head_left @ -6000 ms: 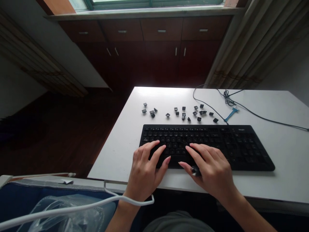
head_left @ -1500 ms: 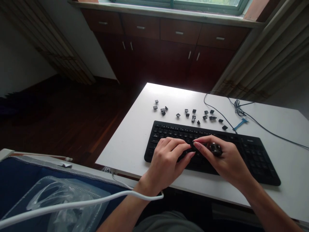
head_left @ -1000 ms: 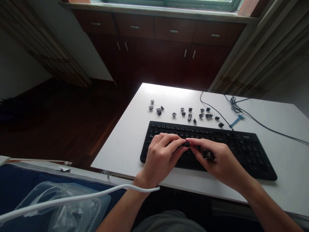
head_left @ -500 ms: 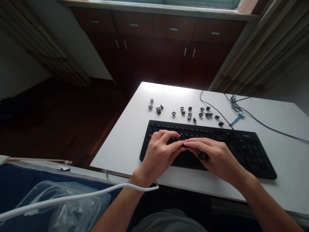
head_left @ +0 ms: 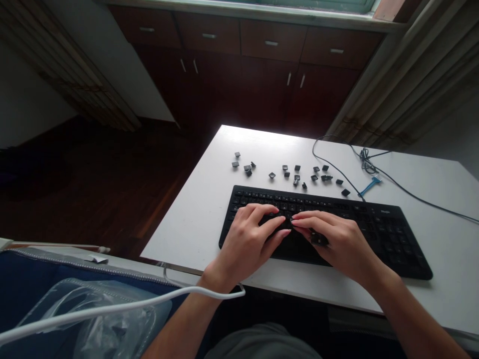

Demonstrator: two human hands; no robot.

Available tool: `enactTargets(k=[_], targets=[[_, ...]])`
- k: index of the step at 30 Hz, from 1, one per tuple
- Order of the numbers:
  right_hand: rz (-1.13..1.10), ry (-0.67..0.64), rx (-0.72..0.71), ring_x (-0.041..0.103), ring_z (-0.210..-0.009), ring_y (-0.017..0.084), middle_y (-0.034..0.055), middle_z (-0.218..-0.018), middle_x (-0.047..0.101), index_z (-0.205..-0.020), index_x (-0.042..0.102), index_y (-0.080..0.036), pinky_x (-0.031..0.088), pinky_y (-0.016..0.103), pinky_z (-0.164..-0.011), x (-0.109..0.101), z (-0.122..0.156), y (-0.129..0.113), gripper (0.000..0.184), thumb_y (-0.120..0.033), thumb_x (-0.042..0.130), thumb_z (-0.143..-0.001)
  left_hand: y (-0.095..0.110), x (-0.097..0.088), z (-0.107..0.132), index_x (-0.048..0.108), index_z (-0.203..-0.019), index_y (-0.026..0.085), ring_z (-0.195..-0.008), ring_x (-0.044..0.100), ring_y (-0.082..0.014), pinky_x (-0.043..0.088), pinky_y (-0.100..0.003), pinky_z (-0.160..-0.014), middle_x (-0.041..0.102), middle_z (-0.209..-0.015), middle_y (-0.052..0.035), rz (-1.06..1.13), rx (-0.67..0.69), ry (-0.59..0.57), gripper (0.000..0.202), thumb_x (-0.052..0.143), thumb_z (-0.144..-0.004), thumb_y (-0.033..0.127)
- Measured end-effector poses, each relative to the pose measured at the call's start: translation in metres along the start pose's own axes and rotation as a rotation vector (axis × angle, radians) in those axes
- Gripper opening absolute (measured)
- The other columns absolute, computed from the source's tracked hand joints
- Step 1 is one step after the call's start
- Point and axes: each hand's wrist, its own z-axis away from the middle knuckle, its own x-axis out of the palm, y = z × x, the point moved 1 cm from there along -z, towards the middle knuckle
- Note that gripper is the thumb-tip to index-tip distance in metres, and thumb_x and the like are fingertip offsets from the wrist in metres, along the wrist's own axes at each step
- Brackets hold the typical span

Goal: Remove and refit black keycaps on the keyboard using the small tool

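A black keyboard (head_left: pixel 389 234) lies on the white table, with my two hands over its left and middle keys. My left hand (head_left: pixel 249 234) is open, thumb and forefinger apart, its fingertips just above the keys. At the tips of my right hand (head_left: pixel 333 232) a small black keycap (head_left: pixel 292 220) is pinched between thumb and fingers, close to the keyboard. Under the right palm, a dark part of the keyboard shows, partly hidden. Several loose black keycaps (head_left: pixel 297 177) are scattered on the table behind the keyboard.
A small blue tool (head_left: pixel 369 186) lies at the keyboard's back edge beside a black cable (head_left: pixel 415 185) with a tied bundle. A white cord (head_left: pixel 112 306) crosses at lower left, above a clear plastic bag (head_left: pixel 116 324). Brown cabinets (head_left: pixel 243 89) stand beyond the white table (head_left: pixel 183 219).
My hands' fingertips have come apart. The left thumb and forefinger have opened, and the right fingertips have shifted slightly right with the keycap. The view has moved a little.
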Motion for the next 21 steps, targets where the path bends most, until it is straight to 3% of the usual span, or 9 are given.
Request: enactTargets(k=[8, 13, 18, 21], targets=[[0.07, -0.04, 0.012, 0.07, -0.106, 0.018, -0.0001, -0.127, 0.071, -0.118, 0.068, -0.028, 0.057, 0.031, -0.09, 0.002, 0.0, -0.005, 0.031, -0.012, 0.063, -0.092, -0.002, -0.004, 0.017, 0.069, -0.119, 0.02, -0.11, 0.059, -0.0253, 0.048, -0.044, -0.096, 0.067, -0.12, -0.0088, -0.086, 0.05, 0.036, 0.026, 0.064, -0.094, 0.023], [0.102, -0.033, 0.029, 0.069, -0.109, 0.017, 0.0002, -0.128, 0.07, -0.12, 0.068, -0.027, 0.056, 0.029, -0.091, 0.002, 0.007, -0.006, 0.039, -0.005, 0.063, -0.089, -0.002, -0.004, 0.021, 0.067, -0.12, 0.019, -0.109, 0.059, -0.0243, 0.048, -0.043, -0.096, 0.067, -0.12, -0.0081, -0.08, 0.083, 0.029, 0.027, 0.064, -0.094, 0.024], [0.098, 0.05, 0.025, 0.069, -0.108, 0.016, 0.0005, -0.123, 0.072, -0.119, 0.068, -0.026, 0.056, 0.028, -0.092, 0.004, 0.01, -0.006, 0.035, -0.006, 0.062, -0.091, -0.002, -0.004, 0.022, 0.067, -0.12, 0.019, -0.109, 0.059, -0.0246, 0.048, -0.043, -0.096, 0.067, -0.121, -0.0081, -0.069, 0.088, 0.022, 0.026, 0.062, -0.096, 0.026], [0.122, 0.019, 0.003, 0.069, -0.111, 0.017, 0.0012, -0.126, 0.071, -0.121, 0.068, -0.026, 0.055, 0.029, -0.094, 0.005, 0.008, -0.006, 0.038, -0.005, 0.062, -0.091, -0.001, -0.004, 0.022, 0.067, -0.121, 0.018, -0.11, 0.059, -0.0247, 0.048, -0.043, -0.096, 0.067, -0.122, -0.0081, -0.071, 0.087, 0.015, 0.026, 0.061, -0.097, 0.027]])
